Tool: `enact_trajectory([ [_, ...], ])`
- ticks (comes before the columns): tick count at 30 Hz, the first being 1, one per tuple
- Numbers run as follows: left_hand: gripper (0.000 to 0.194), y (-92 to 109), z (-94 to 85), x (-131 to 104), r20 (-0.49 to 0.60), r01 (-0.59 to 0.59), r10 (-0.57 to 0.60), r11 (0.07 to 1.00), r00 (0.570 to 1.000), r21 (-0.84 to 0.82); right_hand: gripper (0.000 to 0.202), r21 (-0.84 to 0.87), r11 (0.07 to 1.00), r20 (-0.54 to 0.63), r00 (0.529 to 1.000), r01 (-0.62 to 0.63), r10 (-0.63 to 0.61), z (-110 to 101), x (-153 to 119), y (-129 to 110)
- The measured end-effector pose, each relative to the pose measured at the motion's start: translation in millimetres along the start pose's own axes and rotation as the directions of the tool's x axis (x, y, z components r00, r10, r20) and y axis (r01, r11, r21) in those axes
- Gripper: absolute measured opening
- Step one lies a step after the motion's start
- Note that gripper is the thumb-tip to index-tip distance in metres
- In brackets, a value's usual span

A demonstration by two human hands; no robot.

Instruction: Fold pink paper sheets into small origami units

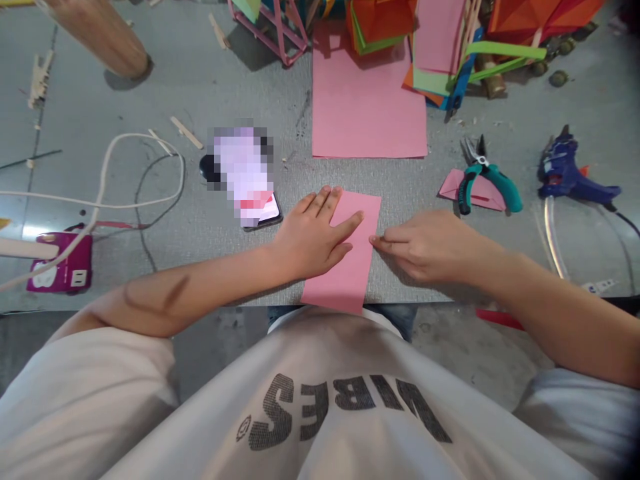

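Observation:
A narrow strip of pink paper (345, 280), which looks folded lengthwise, lies at the table's near edge, its lower end reaching slightly past it. My left hand (313, 233) rests flat on its left part, fingers and thumb spread. At the strip's right edge is my right hand (425, 247), its fingers drawn together and the fingertips closed on that edge. Whether the thumb is under or beside the paper is hidden. Beyond the strip lies a larger pink sheet (370, 123). A phone (263, 213), mostly blurred out, sits left of it.
Teal-handled pliers (483, 177) lie on a small folded pink piece (453, 183) to the right, beside a blue glue gun (570, 170). Coloured paper shapes (383, 27) crowd the back. A white cable (105, 167) and a purple box (65, 263) are at left, below a wooden cylinder (103, 37).

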State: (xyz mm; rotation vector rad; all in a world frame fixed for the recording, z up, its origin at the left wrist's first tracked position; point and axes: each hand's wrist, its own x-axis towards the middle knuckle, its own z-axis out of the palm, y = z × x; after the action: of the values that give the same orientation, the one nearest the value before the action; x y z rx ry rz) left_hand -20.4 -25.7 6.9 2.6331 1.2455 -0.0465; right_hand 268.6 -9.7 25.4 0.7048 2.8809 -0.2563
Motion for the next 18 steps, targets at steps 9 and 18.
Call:
enact_trajectory([
  [9,0.082,0.1,-3.4,1.1,0.056,0.002,-0.003,1.0,0.998,0.016,0.04,0.037,0.971,-0.092,0.969,0.234,-0.23,18.3,-13.8,-27.6],
  [18,0.105,0.0,-8.0,2.0,0.15,0.007,-0.011,1.0,0.989,0.024,0.038,0.162,0.937,-0.085,0.95,0.311,-0.301,27.5,-18.9,-45.6],
])
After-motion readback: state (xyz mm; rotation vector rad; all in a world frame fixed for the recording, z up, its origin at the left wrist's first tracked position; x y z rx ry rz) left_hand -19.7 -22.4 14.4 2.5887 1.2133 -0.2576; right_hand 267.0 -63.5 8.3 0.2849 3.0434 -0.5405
